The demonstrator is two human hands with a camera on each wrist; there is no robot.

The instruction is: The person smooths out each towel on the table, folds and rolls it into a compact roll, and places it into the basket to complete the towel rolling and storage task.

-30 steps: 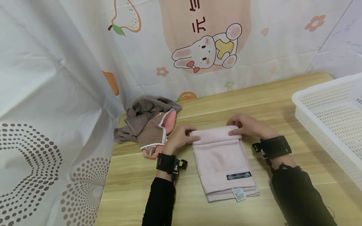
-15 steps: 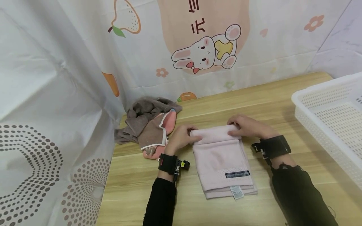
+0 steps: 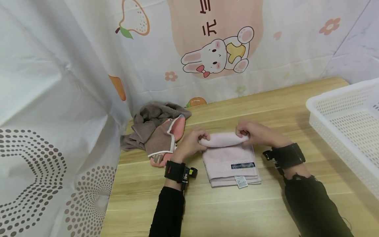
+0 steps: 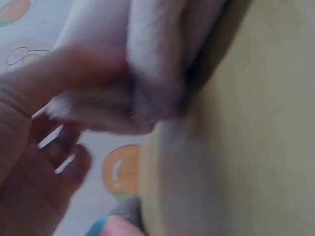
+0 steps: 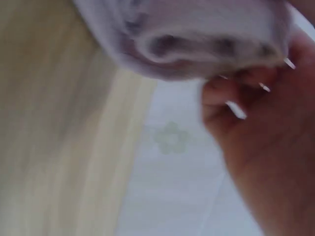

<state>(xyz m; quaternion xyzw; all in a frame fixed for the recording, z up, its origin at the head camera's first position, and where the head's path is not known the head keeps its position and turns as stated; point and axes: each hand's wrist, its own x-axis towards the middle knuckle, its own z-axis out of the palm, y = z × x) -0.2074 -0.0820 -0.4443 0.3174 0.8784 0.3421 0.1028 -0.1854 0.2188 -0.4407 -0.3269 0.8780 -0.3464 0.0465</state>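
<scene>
A pale pink towel [image 3: 225, 158] lies on the wooden table, its far end rolled into a thick tube. In the head view my left hand [image 3: 192, 142] grips the left end of that roll, and my right hand [image 3: 257, 133] grips the right end. The near part of the towel is flat, with a dark woven label and a white care tag at its edge. The left wrist view has my left hand [image 4: 44, 123] with its thumb against the towel [image 4: 155, 59]. Spiral layers of the towel [image 5: 197, 44] show beside my right hand [image 5: 261, 118] in the right wrist view.
A crumpled grey-brown cloth [image 3: 154, 121] with pink parts and white trim lies left of my left hand. The white perforated basket [image 3: 328, 131] stands at the right on the table [image 3: 231, 214]. A printed curtain [image 3: 148, 59] hangs behind the table.
The far end has gone from a flat fold to a rounded roll under both hands. The towel's near edge, with its label and tag, has drawn away from me, shortening the flat part.
</scene>
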